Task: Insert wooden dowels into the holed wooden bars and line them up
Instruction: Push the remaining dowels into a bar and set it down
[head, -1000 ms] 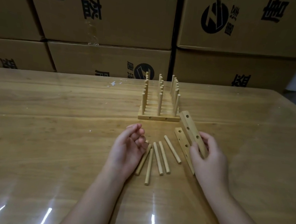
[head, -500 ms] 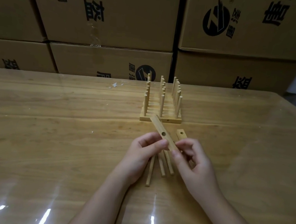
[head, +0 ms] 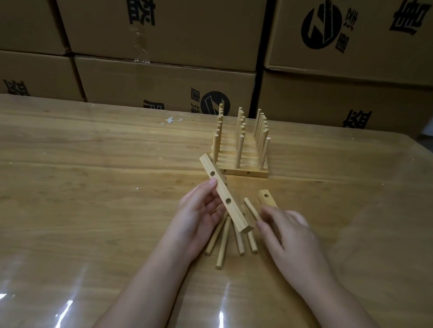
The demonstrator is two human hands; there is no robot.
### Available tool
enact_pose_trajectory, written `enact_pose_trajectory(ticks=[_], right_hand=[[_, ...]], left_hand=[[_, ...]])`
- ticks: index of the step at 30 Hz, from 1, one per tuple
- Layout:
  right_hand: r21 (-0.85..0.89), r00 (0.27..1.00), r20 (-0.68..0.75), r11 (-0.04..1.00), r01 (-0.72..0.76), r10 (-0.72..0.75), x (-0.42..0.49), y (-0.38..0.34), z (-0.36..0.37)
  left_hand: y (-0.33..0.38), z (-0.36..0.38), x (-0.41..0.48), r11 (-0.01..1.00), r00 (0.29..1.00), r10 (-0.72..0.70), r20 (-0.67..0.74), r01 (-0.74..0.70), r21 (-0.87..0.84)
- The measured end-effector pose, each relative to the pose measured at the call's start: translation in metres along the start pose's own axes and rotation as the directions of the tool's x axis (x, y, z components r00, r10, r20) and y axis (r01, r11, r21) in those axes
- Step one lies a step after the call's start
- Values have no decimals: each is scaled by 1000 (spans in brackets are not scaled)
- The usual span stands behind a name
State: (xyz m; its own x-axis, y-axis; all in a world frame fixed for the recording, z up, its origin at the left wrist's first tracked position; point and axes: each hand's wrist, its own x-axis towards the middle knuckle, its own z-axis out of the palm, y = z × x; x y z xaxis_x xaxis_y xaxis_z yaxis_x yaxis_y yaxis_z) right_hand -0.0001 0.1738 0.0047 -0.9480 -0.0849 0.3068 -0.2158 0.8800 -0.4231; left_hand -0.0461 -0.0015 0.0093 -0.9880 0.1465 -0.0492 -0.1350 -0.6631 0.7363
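Note:
My left hand (head: pixel 197 215) holds a holed wooden bar (head: pixel 224 195) slanted above the table, its far end up and to the left. Below it several loose dowels (head: pixel 223 243) lie fanned out on the table. My right hand (head: pixel 286 238) rests over the right side of the fan, its fingertips at one dowel (head: pixel 252 208); whether it grips that dowel I cannot tell. A second holed bar (head: pixel 266 197) lies flat, mostly hidden under my right hand. Further back, several bars with upright dowels (head: pixel 240 150) stand lined up side by side.
The wooden table (head: pixel 76 176) has a glossy cover with light glare along the near edge. Stacked cardboard boxes (head: pixel 158 18) form a wall right behind the table's far edge. A small white scrap (head: pixel 170 120) lies at the back.
My right hand picked one bar off the table and passed it to my left hand. The right hand then let go and dropped to the loose dowels.

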Motion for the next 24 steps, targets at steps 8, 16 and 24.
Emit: enact_pose_trajectory(ticks=[8,16,24], right_hand=[[-36,992,-125,999,16,-21,0,-4,-2],[-214,999,-21,976,33,-38,1,-5,1],[292,962,-177,944,-152,209,2,-4,0]], left_hand=[[5,6,-3,999,1000,-23,3,23,-47],[5,3,-4,997,997,-76,-21,76,0],[6,4,-3,991,992,-106,-64,111,74]])
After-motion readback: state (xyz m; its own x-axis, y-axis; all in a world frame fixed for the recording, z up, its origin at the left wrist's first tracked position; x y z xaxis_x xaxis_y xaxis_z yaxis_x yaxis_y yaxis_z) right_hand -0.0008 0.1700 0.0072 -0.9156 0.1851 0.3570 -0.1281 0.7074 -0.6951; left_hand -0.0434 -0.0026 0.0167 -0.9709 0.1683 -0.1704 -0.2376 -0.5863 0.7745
